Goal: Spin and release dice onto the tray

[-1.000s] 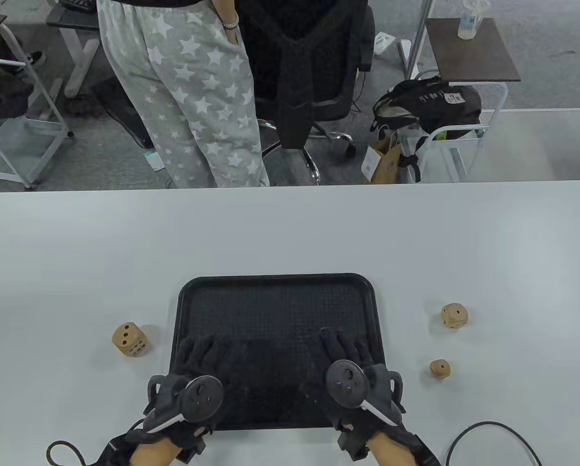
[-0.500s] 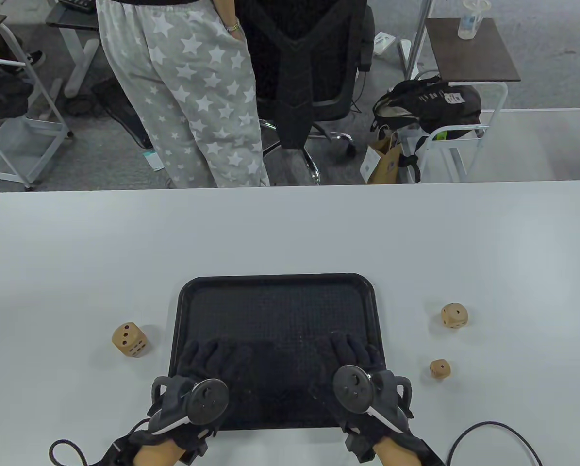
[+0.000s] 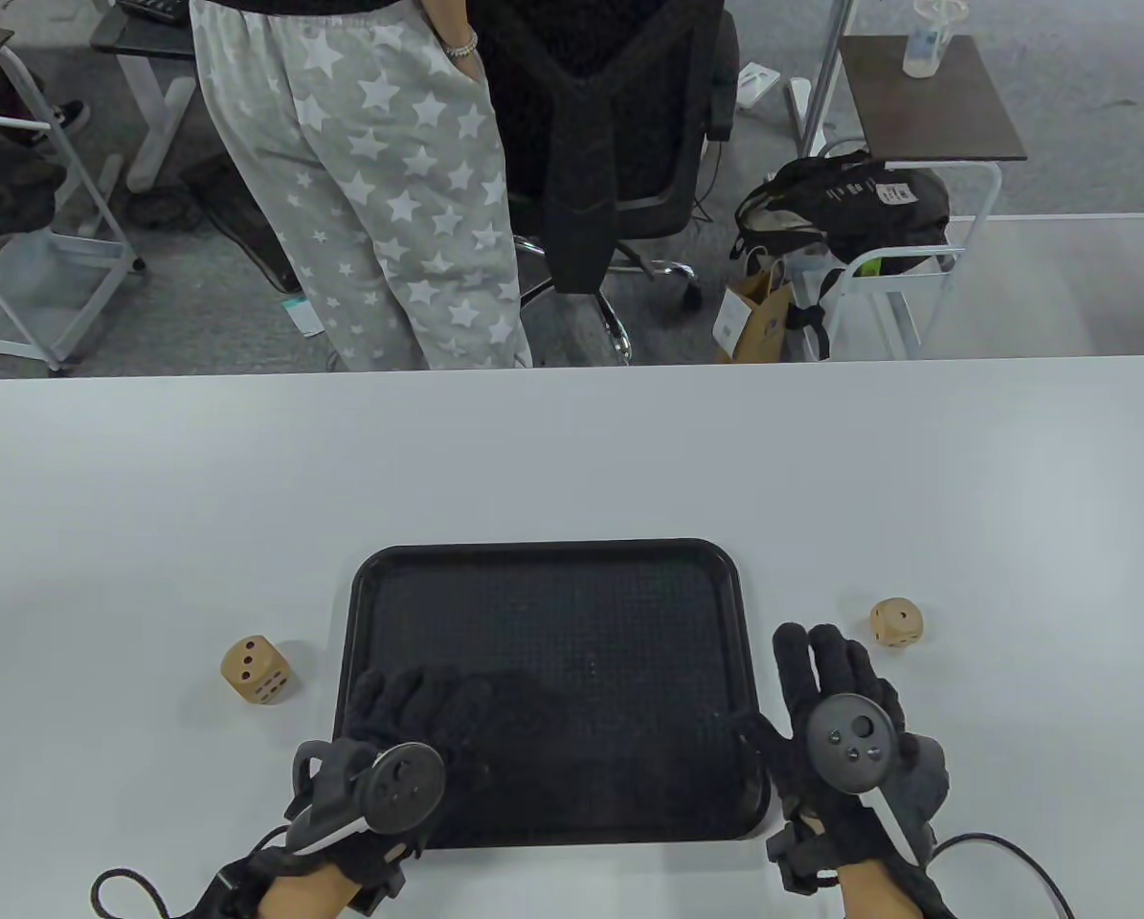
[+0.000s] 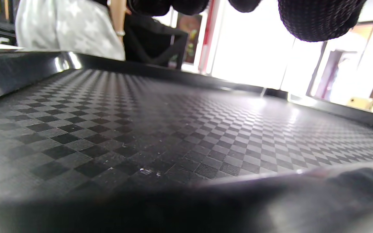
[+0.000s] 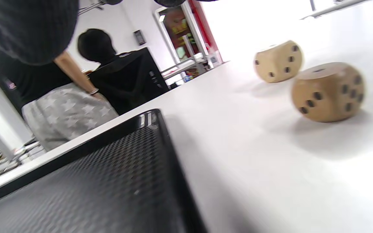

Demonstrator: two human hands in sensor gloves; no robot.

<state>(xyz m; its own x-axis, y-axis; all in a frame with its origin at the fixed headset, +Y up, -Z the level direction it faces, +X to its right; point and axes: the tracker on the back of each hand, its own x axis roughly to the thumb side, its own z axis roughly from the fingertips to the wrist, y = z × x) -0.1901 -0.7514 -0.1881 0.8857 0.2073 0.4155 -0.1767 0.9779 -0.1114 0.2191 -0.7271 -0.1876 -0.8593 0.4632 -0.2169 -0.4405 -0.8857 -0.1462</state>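
Note:
A black tray lies near the table's front edge, with nothing on it but my left hand. That hand rests on the tray's near-left corner with relaxed fingers and holds nothing; the left wrist view shows the tray's bare floor beneath its fingertips. My right hand hovers flat over the table just right of the tray, fingers straight. It hides the small wooden die in the table view; the right wrist view shows that die untouched on the table. A second die sits just beyond. A larger die lies left of the tray.
A person in star-patterned trousers stands beyond the table's far edge beside an office chair. Glove cables trail at the front edge. White tabletop stretches behind the tray.
My right hand has left the tray and moved right, now covering the small die's spot. The left hand has barely shifted. No die has moved.

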